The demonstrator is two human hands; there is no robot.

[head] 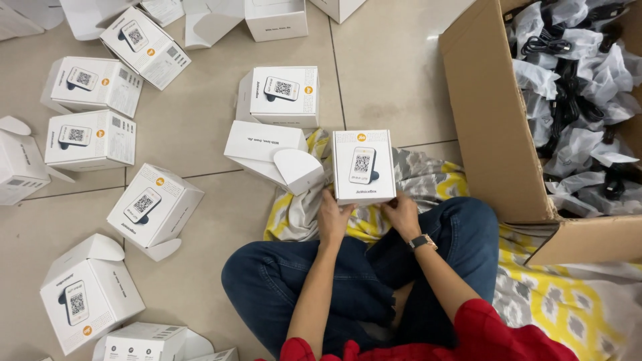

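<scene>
I sit cross-legged in blue jeans on a yellow, grey and white patterned cloth. A small white carton with a picture of a device on its top stands upright in front of my knees. My left hand grips its near left corner and my right hand, with a watch on the wrist, grips its near right corner. Just left of it lies an open white carton with its rounded flap out.
Several more white cartons lie scattered on the beige tiled floor, such as one ahead and one to the left, some with flaps open. A big brown cardboard box at right holds several black cables in clear bags.
</scene>
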